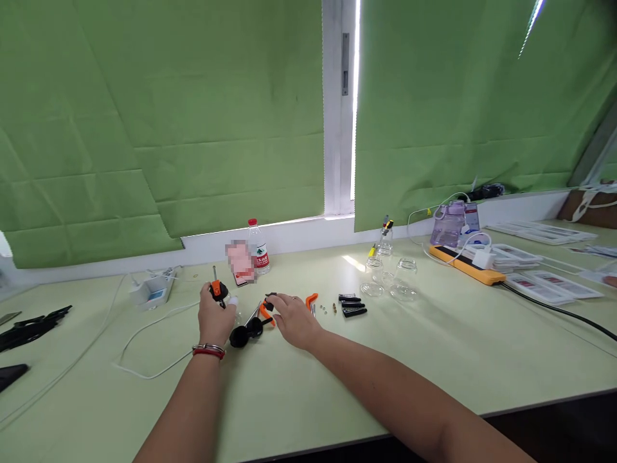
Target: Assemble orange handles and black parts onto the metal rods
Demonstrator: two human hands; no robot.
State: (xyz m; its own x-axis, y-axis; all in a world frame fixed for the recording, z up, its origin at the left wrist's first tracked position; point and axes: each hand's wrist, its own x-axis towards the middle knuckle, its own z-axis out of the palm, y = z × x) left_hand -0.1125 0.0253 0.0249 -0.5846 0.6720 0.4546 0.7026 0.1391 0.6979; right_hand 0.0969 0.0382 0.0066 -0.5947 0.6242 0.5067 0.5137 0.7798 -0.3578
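My left hand [215, 319] is wrapped round a black and orange tool [218, 290] with a metal shaft pointing up. A clear glass item shows beside its fingers. To the right, my right hand [295, 319] has its fingers bent over a small black part [270, 301] above an orange piece [266, 314]. Black round parts [247, 332] lie on the table between the hands. Just beyond my right hand is another orange piece [311, 300], with small metal bits [334, 308] and several black comb-like parts [352, 305] farther right.
Glass jars [405, 273] stand at the back right, some holding tools. Behind the hands is a water bottle [259, 247]. An orange power strip [466, 265] and papers lie far right. White cables [144, 376] cross the left side of the table [270, 405].
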